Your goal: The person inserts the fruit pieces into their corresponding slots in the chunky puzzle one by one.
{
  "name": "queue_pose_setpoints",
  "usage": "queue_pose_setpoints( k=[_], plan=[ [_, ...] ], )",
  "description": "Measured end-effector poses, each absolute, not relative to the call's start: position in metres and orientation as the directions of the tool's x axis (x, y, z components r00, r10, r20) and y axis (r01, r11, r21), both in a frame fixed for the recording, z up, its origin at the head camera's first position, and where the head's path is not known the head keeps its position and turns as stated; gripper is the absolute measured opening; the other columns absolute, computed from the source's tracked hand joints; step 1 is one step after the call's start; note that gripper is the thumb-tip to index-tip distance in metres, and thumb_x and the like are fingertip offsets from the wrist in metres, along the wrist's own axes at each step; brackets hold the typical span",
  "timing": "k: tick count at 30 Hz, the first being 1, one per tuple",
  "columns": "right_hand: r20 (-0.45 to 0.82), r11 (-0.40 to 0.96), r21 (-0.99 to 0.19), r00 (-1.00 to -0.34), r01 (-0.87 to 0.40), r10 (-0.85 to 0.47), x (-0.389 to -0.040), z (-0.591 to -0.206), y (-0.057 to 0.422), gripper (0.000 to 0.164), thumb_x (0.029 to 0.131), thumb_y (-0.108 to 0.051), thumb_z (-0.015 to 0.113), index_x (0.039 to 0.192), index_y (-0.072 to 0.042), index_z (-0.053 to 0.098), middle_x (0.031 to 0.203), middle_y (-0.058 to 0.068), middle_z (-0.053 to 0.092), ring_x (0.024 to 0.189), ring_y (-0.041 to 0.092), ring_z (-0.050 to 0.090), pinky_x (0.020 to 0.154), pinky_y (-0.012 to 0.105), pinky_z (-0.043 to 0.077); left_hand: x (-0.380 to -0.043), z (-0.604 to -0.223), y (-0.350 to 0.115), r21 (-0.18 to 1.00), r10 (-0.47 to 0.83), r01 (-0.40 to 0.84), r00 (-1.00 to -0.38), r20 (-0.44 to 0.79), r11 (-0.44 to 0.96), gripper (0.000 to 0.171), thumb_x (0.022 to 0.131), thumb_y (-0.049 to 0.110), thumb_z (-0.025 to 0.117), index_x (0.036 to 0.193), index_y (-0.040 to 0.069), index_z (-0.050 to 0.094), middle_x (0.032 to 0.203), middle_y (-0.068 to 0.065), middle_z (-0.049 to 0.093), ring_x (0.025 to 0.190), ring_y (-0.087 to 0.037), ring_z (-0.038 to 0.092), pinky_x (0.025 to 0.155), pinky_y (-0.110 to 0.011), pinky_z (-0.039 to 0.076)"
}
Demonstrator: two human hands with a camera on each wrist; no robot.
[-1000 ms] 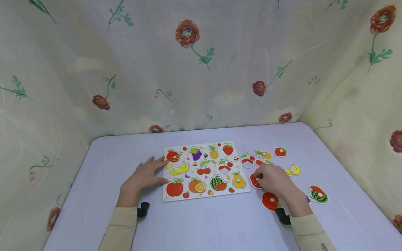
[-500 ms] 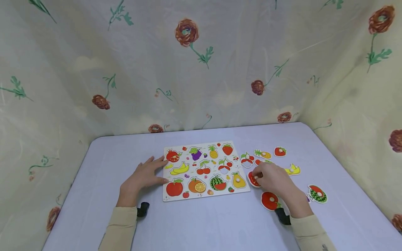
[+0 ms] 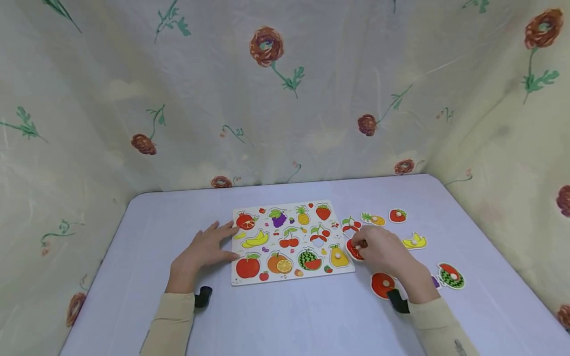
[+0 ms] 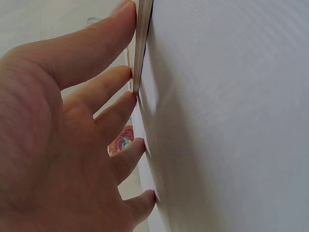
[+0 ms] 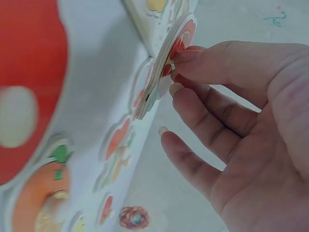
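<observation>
My left hand (image 3: 204, 251) lies with fingers spread at the left edge of a white fruit puzzle board (image 3: 271, 249). In the left wrist view its thumb and nearest fingertips touch the board's side (image 4: 141, 46). My right hand (image 3: 386, 251) pinches a red pomegranate puzzle piece (image 3: 354, 250) by its knob, close to the board's right edge. The right wrist view shows that piece tilted and raised over the table, the other fingers loosely bent. On the board, the pear (image 3: 338, 257) bears a knob; the other pictures show none.
Loose knobbed pieces lie right of the board: cherries (image 3: 350, 226), pineapple (image 3: 374, 219), strawberry (image 3: 398, 215), bananas (image 3: 415, 241), watermelon (image 3: 451, 276) and a red apple (image 3: 381, 285). An orange piece (image 5: 36, 193) shows in the right wrist view. Flowered cloth (image 3: 311, 99) hangs behind the table.
My right hand has moved a little left toward the board with the pomegranate piece. The left hand has stayed in place.
</observation>
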State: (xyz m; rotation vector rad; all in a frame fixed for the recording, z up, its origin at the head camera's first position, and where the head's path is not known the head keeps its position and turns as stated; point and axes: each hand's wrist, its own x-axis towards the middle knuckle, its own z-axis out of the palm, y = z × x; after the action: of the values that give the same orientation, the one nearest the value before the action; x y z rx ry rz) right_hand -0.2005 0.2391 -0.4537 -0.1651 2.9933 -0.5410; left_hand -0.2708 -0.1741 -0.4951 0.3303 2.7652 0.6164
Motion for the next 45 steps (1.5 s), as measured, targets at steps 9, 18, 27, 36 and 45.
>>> queue_pose_setpoints(
  k=[9,18,27,36,45],
  plan=[
    [-0.039,0.926,-0.311,-0.970,-0.216,-0.240,-0.220,-0.442,0.227,0.022,0.084,0.000,0.065,0.093,-0.015,0.077,0.089,0.000,0.066,0.079,0.016,0.054,0.066,0.027,0.047,-0.270,-0.494,-0.178,0.450,0.297,0.174,-0.930,-0.218,0.876,0.083,0.080,0.043,0.078,0.152,0.027,0.042,0.165,-0.001,0.030,0.155,-0.036,0.014,0.122,-0.068,0.012],
    [-0.044,0.909,-0.313,-0.952,-0.274,-0.302,-0.230,-0.441,0.210,0.021,0.088,0.000,0.065,0.087,-0.019,0.076,0.086,-0.001,0.064,0.075,0.015,0.052,0.064,0.024,0.045,-0.272,-0.492,-0.177,0.452,0.306,0.181,-0.926,-0.222,0.874,0.084,0.079,0.043,0.079,0.152,0.027,0.041,0.165,0.000,0.030,0.155,-0.035,0.014,0.121,-0.068,0.012],
    [-0.048,0.915,-0.255,-0.941,-0.312,-0.335,-0.237,-0.442,0.191,0.020,0.090,-0.003,0.065,0.090,-0.019,0.075,0.084,-0.003,0.060,0.077,0.016,0.051,0.066,0.025,0.043,-0.271,-0.491,-0.178,0.453,0.303,0.174,-0.924,-0.231,0.874,0.084,0.079,0.043,0.079,0.152,0.027,0.041,0.165,0.000,0.029,0.155,-0.034,0.013,0.122,-0.066,0.012],
    [0.003,0.887,-0.200,-0.905,-0.417,-0.425,-0.250,-0.443,0.167,0.019,0.089,-0.002,0.065,0.084,-0.019,0.072,0.080,-0.004,0.058,0.070,0.014,0.047,0.065,0.025,0.040,-0.272,-0.491,-0.179,0.456,0.300,0.170,-0.926,-0.229,0.874,0.083,0.079,0.044,0.079,0.152,0.028,0.042,0.164,0.001,0.030,0.155,-0.034,0.014,0.122,-0.066,0.012],
    [0.001,0.865,-0.233,-0.890,-0.444,-0.456,-0.262,-0.450,0.146,0.021,0.089,0.000,0.064,0.085,-0.018,0.073,0.080,-0.004,0.058,0.072,0.015,0.048,0.068,0.026,0.042,-0.274,-0.494,-0.179,0.455,0.290,0.164,-0.931,-0.222,0.875,0.083,0.079,0.046,0.080,0.151,0.030,0.042,0.163,0.003,0.032,0.155,-0.032,0.015,0.123,-0.064,0.012]
  ],
)
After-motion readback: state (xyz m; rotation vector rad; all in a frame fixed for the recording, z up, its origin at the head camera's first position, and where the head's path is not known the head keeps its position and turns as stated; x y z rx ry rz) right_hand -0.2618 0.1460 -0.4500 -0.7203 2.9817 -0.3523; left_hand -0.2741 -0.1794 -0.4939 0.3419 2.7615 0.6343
